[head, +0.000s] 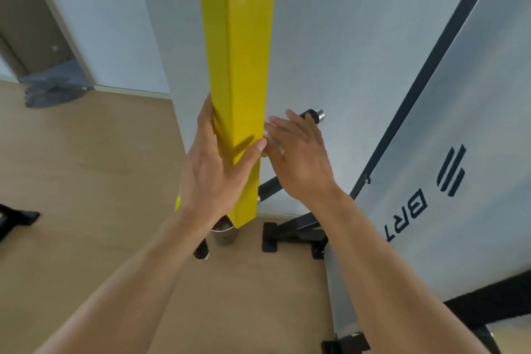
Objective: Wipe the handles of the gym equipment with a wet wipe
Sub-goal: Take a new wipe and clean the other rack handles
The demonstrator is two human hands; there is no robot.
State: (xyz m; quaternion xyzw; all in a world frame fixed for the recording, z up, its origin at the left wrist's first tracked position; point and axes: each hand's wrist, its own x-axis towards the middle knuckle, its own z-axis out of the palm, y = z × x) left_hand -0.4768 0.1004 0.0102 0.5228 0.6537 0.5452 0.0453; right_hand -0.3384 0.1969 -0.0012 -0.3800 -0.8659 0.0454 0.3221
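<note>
A yellow post [238, 89] of square section stood upright in the middle of the view, its long axis running from the top edge down to a cut end just above the wooden floor [86, 169]. The left hand [214, 178] was laid flat against the post's lower part, fingers spread up the left face and the thumb stretched across the front corner; the hand was pressed on the post more than wrapped around it, and held nothing else.

The right hand [298, 164] was just beside the post on its right, fingers spread and blurred, palm turned away from the camera. Something pale showed at its fingertips close to the post, but whether that was a wipe could not be told, nor whether the hand had hold of anything.

A black handle [311, 115] with a metal end cap stuck out from behind the right hand, its long axis pointing up and to the right toward the pale wall [344, 37]. A second black handle [201, 251] pointed down toward the floor below the left wrist, beside a small metal cylinder [225, 234]. A black foot [290, 236] rested on the floor near the post's end. At right leaned a grey panel [474, 123] with a dark edge and dark lettering.
</note>
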